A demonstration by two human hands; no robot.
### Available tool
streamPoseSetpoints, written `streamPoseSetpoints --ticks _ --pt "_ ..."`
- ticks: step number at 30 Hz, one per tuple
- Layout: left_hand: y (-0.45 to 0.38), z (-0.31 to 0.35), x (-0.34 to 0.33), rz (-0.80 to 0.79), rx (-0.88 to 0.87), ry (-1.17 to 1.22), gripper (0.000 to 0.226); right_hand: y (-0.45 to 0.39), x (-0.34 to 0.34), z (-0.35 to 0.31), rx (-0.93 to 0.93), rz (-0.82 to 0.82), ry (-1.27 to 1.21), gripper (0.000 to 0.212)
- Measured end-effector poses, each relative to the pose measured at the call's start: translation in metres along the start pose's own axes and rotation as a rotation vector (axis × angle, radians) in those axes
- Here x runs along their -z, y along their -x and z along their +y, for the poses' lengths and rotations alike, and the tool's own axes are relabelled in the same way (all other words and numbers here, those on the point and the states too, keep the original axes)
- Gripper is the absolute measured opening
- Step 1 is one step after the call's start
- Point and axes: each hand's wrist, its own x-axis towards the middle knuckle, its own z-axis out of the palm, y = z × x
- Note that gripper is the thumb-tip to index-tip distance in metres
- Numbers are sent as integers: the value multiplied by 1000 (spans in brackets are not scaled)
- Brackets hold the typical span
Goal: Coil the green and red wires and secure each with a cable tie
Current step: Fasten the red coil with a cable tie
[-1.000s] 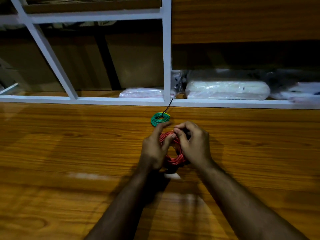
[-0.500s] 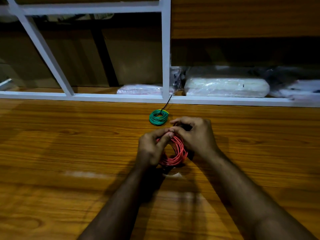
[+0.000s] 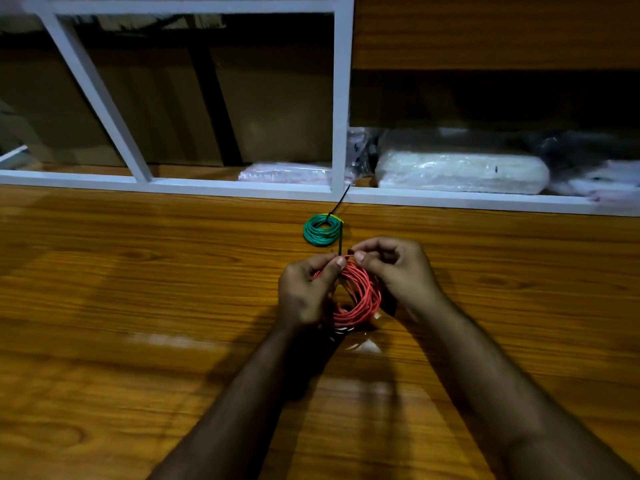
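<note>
Both hands pinch at the top of a coil of thin red plastic-sheathed wire (image 3: 360, 296), held tilted up just above the glossy brown wood-grain tabletop (image 3: 138, 306). The left hand (image 3: 304, 292) closes thumb and forefinger on the coil's upper left edge, where the tail of a thin black cable tie (image 3: 340, 244) sticks straight up from between the fingertips. The right hand (image 3: 394, 268) pinches thumb and forefinger together on a small dark piece at the coil's top, probably the tie's head, though it is too small to tell for sure. The two pinches nearly touch each other.

Just beyond the hands, a smaller coil of green wire (image 3: 321, 232) lies flat on the tabletop, already bound by a second black tie (image 3: 341, 199) whose tail points up and away towards a white metal shelf frame (image 3: 341, 98). Behind the frame's lower rail lie flat plastic-wrapped white packages (image 3: 460, 171), near the back of the table.
</note>
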Motion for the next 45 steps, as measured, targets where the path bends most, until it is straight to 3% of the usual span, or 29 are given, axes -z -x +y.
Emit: streamPoseSetpoints --ticks 7,10,15,18,21,26,30,34,36,39,45 --pt "2 7 0 -80 -19 23 19 -6 3 2 90 -34 161 7" --pt "2 5 0 -63 -61 -14 21 -5 0 -2 -12 -63 7 6" --pt "4 3 0 -18 -68 -21 24 -7 3 -9 -266 -107 -255 30" --pt "6 4 -2 4 -79 -6 22 -6 8 -2 -199 -235 -229 17" --pt "6 -1 -1 30 -74 -30 26 -6 8 5 -159 -254 -216 16" --pt "3 -5 -1 74 -53 -116 40 -7 10 6 -167 -297 -224 34" --pt "3 -3 -1 77 -100 -140 45 -7 7 6 -241 -184 -292 21" --pt "9 3 -6 -18 -125 -79 61 -12 4 3 -346 -22 -392 14" --pt "13 7 -9 -50 -127 -50 55 -13 2 -2 -372 7 -418 10" --pt "13 8 -10 -26 -168 -129 25 -15 3 -7 -411 -3 -397 14" --pt "9 6 -11 -13 -153 -190 6 -19 12 -15 -474 -96 -250 12"
